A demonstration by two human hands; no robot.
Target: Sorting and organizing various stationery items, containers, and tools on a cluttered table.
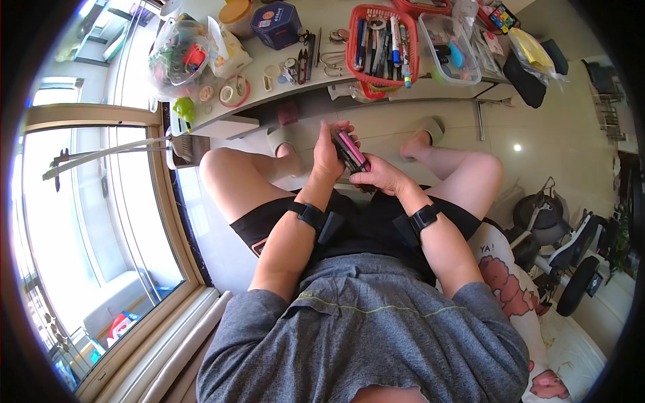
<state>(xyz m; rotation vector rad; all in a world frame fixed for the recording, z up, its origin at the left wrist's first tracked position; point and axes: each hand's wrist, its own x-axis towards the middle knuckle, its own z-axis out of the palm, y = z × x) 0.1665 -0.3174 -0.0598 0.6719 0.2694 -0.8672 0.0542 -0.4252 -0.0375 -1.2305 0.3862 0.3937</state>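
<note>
Over the gap between my knees, both hands hold a compact bundle of slim, dark and pink pen-like sticks (351,147). My left hand (328,153) supports its far end from the left, with the fingertips showing behind it. My right hand (385,175) grips the near end, the thumb lying across it. A dark band or cord seems to cross the bundle near that thumb. Exactly what the sticks are is too small to tell. Beyond my hands, a red plastic basket (414,64) full of pens and markers stands on the desk (302,90).
A clear plastic box (476,75) with small items sits right of the basket. Further left are scissors (305,65), tape rolls (234,91), a dark blue hexagonal tin (276,25) and a bulging plastic bag (166,60). A brush (181,147) leans near the window frame.
</note>
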